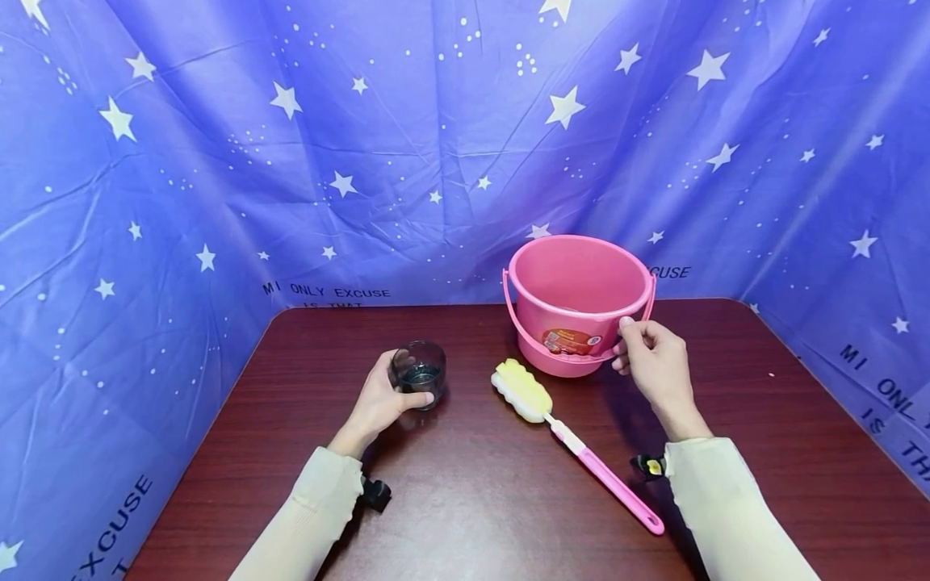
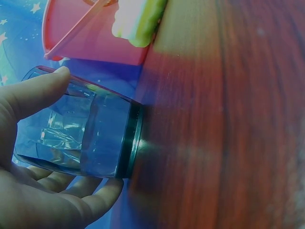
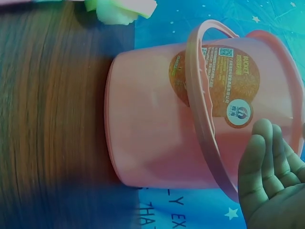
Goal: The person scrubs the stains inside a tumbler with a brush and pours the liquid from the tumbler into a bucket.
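Note:
My left hand (image 1: 378, 399) holds a dark, see-through drinking glass (image 1: 419, 365) upright at the left of the table. In the left wrist view the thumb lies along one side of the glass (image 2: 81, 124) and the fingers along the other. Its base is at or just above the tabletop; which, I cannot tell. My right hand (image 1: 657, 363) is by the right front side of a pink bucket (image 1: 581, 274), close to its lowered handle (image 3: 202, 105). The right wrist view shows those fingers (image 3: 252, 157) loosely bent, with nothing visibly gripped. Whether they touch the bucket is unclear.
A sponge brush (image 1: 525, 391) with a pink and white handle lies slantwise on the dark red table (image 1: 465, 516), between the hands and in front of the bucket. Blue star-patterned cloth (image 1: 436, 145) hangs behind and at both sides.

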The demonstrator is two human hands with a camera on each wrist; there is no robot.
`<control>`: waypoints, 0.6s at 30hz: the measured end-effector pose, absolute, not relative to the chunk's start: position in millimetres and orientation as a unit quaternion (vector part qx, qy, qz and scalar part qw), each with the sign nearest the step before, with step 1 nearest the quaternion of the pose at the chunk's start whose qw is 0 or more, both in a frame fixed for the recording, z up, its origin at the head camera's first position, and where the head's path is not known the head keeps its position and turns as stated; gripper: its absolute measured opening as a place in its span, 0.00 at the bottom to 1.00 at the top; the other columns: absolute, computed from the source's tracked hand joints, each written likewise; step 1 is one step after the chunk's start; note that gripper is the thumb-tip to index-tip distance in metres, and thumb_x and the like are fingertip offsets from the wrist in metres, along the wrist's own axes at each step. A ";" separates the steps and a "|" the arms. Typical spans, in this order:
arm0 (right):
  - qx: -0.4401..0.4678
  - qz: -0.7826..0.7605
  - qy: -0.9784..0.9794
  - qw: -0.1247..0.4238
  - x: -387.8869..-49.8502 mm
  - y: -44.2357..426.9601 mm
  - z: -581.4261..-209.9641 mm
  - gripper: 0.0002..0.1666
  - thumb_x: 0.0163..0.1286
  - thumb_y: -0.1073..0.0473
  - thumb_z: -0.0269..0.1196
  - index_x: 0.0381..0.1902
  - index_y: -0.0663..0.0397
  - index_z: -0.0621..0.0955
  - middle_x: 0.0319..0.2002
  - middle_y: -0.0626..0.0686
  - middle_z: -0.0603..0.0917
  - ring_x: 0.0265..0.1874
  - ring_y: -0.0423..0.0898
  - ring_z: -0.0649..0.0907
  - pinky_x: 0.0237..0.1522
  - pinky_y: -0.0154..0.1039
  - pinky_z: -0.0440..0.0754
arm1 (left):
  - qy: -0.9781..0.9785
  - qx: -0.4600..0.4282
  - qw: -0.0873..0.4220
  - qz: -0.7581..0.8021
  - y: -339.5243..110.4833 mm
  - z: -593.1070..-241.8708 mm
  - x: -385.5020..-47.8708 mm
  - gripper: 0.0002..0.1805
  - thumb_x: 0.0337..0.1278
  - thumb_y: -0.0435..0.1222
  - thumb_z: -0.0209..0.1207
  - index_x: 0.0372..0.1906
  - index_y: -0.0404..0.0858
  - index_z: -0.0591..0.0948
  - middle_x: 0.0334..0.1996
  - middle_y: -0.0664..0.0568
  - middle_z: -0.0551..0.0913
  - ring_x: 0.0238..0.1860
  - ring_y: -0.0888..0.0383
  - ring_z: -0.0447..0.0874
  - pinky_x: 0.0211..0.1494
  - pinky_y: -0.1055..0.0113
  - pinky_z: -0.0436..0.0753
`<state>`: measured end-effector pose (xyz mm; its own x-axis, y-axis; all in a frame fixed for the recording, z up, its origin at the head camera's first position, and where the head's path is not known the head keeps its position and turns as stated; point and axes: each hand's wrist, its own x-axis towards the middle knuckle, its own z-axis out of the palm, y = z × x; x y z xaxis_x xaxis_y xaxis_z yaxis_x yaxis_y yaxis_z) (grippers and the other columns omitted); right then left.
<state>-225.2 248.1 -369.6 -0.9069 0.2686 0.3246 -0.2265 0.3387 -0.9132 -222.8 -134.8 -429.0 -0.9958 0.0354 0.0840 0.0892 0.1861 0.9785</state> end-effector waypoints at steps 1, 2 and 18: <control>-0.012 0.589 -0.781 0.209 -225.4 247.9 -369.1 0.28 0.72 0.46 0.55 0.38 0.72 0.77 0.21 0.55 0.82 0.15 0.42 0.82 0.19 0.35 0.81 | -0.769 -0.042 0.022 -0.637 -134.6 -429.0 -222.9 0.45 0.29 0.23 0.74 0.61 0.34 0.66 0.56 0.41 0.75 0.57 0.46 0.75 0.60 0.53 0.72; -0.010 0.604 -0.771 0.203 -225.5 247.6 -368.4 0.27 0.72 0.47 0.55 0.39 0.73 0.77 0.21 0.54 0.81 0.15 0.42 0.82 0.19 0.35 0.81 | -0.768 -0.044 0.022 -0.638 -134.5 -429.1 -223.0 0.45 0.28 0.23 0.74 0.61 0.33 0.66 0.56 0.40 0.75 0.57 0.46 0.75 0.60 0.53 0.72; 0.001 0.724 -0.666 0.179 -230.4 243.2 -361.6 0.22 0.71 0.51 0.58 0.36 0.71 0.76 0.20 0.51 0.80 0.13 0.42 0.81 0.18 0.34 0.81 | -0.771 -0.047 0.033 -0.634 -133.8 -429.9 -223.3 0.45 0.28 0.23 0.74 0.61 0.31 0.66 0.55 0.40 0.75 0.57 0.46 0.75 0.60 0.53 0.73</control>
